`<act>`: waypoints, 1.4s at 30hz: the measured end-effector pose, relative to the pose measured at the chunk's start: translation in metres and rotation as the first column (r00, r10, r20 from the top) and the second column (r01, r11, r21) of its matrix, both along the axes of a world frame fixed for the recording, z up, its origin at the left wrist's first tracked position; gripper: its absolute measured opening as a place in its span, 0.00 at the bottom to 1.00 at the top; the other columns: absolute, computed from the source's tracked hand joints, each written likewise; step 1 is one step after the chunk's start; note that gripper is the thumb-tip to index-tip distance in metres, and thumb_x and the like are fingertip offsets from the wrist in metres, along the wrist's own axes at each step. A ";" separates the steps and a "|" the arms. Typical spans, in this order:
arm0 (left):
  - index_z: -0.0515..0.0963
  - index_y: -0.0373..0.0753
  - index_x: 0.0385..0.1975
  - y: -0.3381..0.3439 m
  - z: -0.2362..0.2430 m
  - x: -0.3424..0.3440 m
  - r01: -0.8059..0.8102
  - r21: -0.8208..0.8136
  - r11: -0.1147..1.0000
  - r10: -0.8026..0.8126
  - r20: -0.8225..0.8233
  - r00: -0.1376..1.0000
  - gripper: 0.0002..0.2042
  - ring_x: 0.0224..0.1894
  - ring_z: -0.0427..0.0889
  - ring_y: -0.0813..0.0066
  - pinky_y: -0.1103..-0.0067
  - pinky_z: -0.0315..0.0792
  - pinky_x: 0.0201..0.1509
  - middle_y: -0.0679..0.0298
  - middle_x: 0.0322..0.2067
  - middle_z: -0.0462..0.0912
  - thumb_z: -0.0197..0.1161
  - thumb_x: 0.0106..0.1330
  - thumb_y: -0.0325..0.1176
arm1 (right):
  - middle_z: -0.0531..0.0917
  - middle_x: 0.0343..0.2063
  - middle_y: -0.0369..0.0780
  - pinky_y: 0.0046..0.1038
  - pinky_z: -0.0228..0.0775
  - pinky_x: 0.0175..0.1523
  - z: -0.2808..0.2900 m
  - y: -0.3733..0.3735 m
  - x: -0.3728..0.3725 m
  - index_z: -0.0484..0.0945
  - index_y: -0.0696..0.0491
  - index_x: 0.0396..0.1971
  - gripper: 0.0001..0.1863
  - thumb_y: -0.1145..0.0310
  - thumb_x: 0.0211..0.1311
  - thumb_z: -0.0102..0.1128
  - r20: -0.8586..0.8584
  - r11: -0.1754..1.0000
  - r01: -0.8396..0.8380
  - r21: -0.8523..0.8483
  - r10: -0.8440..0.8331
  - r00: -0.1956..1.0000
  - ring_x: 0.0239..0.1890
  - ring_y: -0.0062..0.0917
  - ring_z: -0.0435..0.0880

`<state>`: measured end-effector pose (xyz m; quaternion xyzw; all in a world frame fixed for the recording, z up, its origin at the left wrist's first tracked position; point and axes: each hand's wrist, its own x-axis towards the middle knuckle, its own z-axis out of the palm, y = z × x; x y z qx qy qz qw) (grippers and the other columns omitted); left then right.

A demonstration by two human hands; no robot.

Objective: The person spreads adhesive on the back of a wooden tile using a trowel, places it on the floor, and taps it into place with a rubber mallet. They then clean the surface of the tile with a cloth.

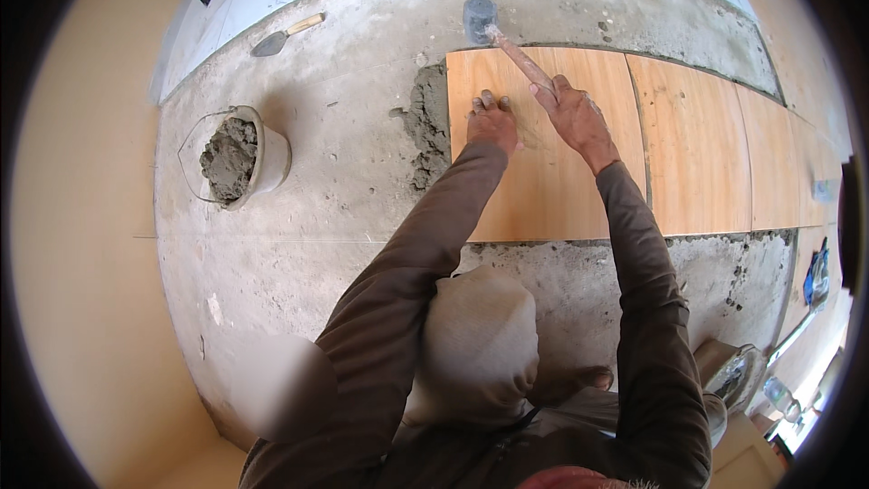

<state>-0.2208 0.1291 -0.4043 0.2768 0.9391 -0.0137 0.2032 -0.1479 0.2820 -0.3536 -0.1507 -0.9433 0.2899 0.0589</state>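
My right hand (579, 122) is closed round the wooden handle of a rubber mallet (480, 20). The mallet's dark head is beyond the far edge of a wood-look tile (552, 190). On that same tile, near its left end, my left hand (492, 124) rests with nothing in it, its fingers spread and tips smeared with grey. Wet mortar (429, 127) bulges out along the tile's left edge. More tiles (692, 145) of the same pattern continue the row to the right, with dark joints between them.
To the left, a bucket (272, 163) of mortar with a wire handle stands on the rough concrete floor (335, 190). A trowel (288, 34) lies at the far left. White marble-look tiles (262, 0) border the back. Another bucket (738, 376) stands at my lower right. A thin string (317, 240) crosses the floor.
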 end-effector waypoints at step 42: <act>0.55 0.38 0.76 -0.002 0.008 0.000 0.046 -0.042 0.998 -0.047 -0.038 0.998 0.51 0.74 0.62 0.42 0.65 0.66 0.73 0.40 0.75 0.54 0.74 0.58 0.56 | 0.85 0.30 0.56 0.54 0.73 0.46 0.045 -0.014 -0.002 0.71 0.55 0.45 0.24 0.45 0.75 0.51 0.038 0.999 -0.024 -0.024 0.025 0.999 0.39 0.56 0.85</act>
